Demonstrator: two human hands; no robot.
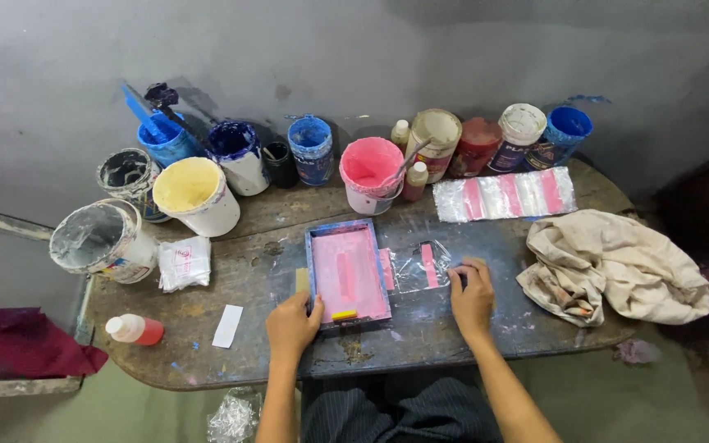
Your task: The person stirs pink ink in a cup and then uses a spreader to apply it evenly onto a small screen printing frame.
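Screen frame [346, 275] lies centre of counter [289, 221], long axis 12–6 o'clock. Left hand [292, 325] grips its 7 o'clock corner. Right hand [472, 297], fingers closed, presses clear pink-striped film [422, 266] at frame's 3 o'clock, so nearer the film.

I see a desk [289, 361] of worn, rough wood, matt and smeared with dried paint. The printing screen [346, 273] has a blue-stained frame and a wet, glossy pink mesh. Beside it lies a clear, shiny plastic bag [420, 267] with a pink stripe. The plastic pink paint bucket [371, 174] looks slick inside. The beige rag [617, 267] is crumpled, soft, matt cloth.
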